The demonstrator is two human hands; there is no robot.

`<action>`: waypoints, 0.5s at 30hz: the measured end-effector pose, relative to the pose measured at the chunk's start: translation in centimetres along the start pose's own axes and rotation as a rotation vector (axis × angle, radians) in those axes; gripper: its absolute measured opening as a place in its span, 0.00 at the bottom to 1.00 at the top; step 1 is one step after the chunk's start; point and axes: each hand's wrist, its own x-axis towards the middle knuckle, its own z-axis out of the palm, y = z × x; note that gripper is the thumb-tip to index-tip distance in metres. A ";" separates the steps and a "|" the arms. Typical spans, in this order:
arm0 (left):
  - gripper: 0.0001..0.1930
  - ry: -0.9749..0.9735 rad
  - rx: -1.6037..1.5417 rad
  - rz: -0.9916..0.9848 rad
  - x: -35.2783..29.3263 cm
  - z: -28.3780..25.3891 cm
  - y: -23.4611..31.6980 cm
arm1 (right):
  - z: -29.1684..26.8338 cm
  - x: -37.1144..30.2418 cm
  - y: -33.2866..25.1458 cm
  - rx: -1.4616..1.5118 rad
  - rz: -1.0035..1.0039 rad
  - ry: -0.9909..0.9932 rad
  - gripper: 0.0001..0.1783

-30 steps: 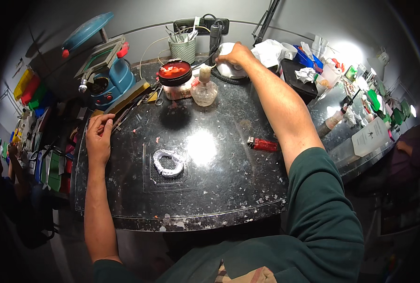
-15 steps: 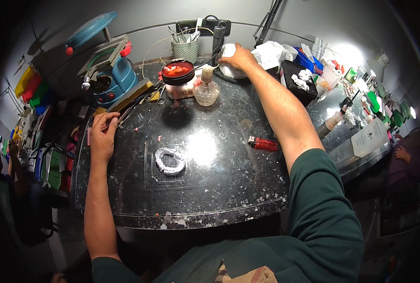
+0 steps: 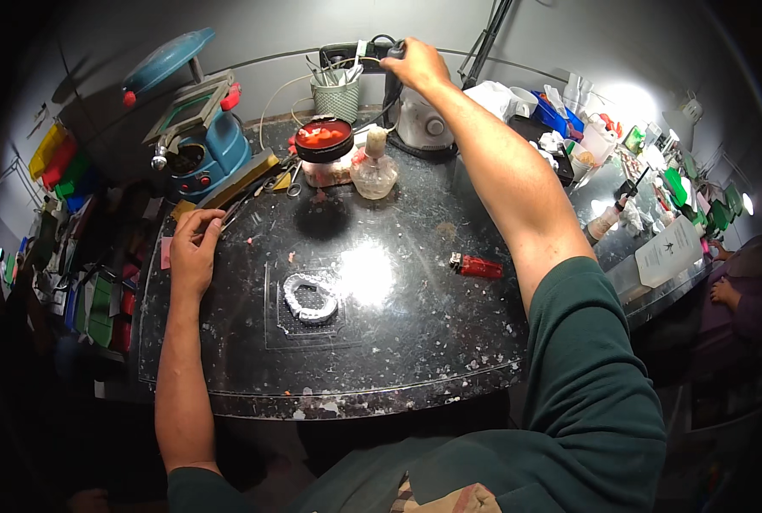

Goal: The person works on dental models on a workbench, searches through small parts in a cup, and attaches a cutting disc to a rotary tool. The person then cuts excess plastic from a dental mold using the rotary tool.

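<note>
My right hand point(image 3: 419, 67) reaches to the back of the bench, its fingers closed round the top of a dark grey handpiece point(image 3: 395, 73) standing upright. Just below that hand is a white control unit point(image 3: 424, 124) with a round knob. My left hand point(image 3: 194, 252) lies at the bench's left side with loosely bent fingers and nothing visible in them, close to several thin metal tools point(image 3: 237, 203). A silvery horseshoe-shaped dental piece point(image 3: 311, 315) rests on a clear square plate point(image 3: 280, 339) in front of me.
A red lighter point(image 3: 477, 266) lies right of centre. Behind stand a glass spirit burner point(image 3: 374, 175), a dark dish of red wax point(image 3: 323, 138), a tool cup point(image 3: 336, 94) and a blue machine point(image 3: 218, 150). A clear bottle point(image 3: 667, 252) stands at right; a person's hand point(image 3: 725, 295) shows beyond.
My right hand has moved up and left from the white control unit onto the dark handpiece, uncovering the unit's knob. My left hand stays nearly in place.
</note>
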 end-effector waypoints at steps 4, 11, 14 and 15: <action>0.08 -0.002 0.022 0.006 0.0 0.2 0.4 | -2.6 0.8 1.3 0.375 -0.031 0.267 0.28; 0.08 0.002 0.039 0.009 -0.3 0.0 0.4 | -7.8 -0.9 2.4 1.109 -0.115 0.306 0.19; 0.08 0.010 0.041 0.015 -0.6 0.2 0.6 | -8.7 -2.1 2.7 1.282 0.000 0.326 0.20; 0.08 0.003 0.042 0.009 -0.7 0.3 0.6 | -8.8 -2.5 2.8 1.350 0.088 0.334 0.20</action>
